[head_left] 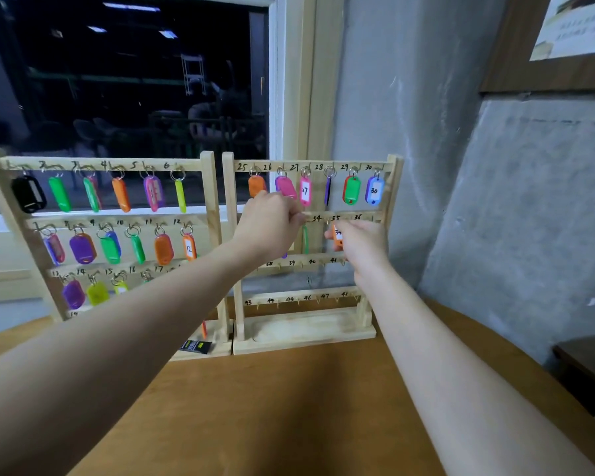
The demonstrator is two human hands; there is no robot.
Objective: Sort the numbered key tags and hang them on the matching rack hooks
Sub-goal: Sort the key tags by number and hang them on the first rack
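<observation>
Orange tag (pixel 337 237) hangs long-axis down, pinched in my right hand (pixel 359 243), its ring just below the second-row hooks of the right rack (pixel 390 187); my left hand (pixel 273 219), fingers curled, grips that rail.

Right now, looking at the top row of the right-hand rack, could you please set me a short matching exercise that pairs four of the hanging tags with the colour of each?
Tags on the top rail of the right rack:
1. tag at hook 25
2. tag at hook 27
3. tag at hook 29
4. tag at hook 30

Colours:
A. blue
B. pink
C. orange
D. green

Pairs: 1-C, 2-B, 3-D, 4-A.
</observation>
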